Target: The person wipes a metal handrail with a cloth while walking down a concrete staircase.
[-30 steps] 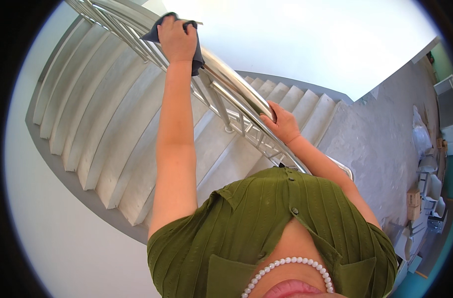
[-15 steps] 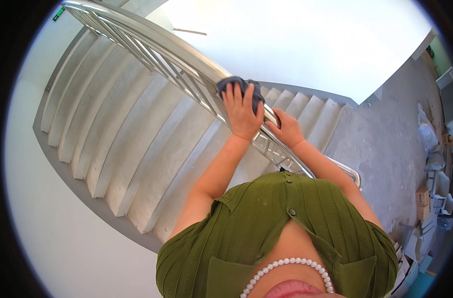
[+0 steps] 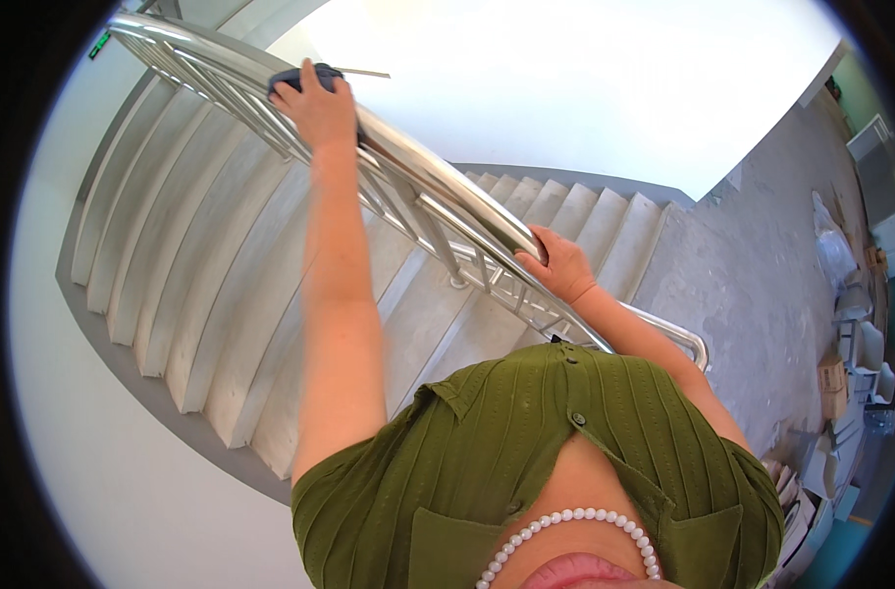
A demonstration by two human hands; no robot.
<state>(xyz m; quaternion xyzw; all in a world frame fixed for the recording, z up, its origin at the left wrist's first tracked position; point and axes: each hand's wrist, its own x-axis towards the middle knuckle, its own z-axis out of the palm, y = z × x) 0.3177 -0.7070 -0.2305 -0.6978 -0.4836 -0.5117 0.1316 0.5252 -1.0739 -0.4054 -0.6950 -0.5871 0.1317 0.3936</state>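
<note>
A shiny metal handrail [image 3: 423, 162] slopes from the far upper left down toward my body. High on it, my left hand [image 3: 322, 110] presses a dark grey cloth [image 3: 305, 79] over the top of the rail, its fingers curled across the cloth. My left arm is stretched far out and slightly blurred. Lower down, my right hand [image 3: 562, 267] grips the bare rail, fingers wrapped over its top and the thumb on the near side. Part of the cloth is hidden behind my left hand.
Concrete steps [image 3: 222, 245] climb on the left, beneath the railing's metal bars. Another flight of steps [image 3: 585, 211] lies beyond the rail. To the right, a grey floor [image 3: 732, 285] holds a plastic bag [image 3: 833, 245], cardboard boxes [image 3: 833, 388] and piled clutter along the edge.
My left hand and the cloth have slid up the handrail, away from me toward the upper left. My right hand stays near the same spot on the rail.
</note>
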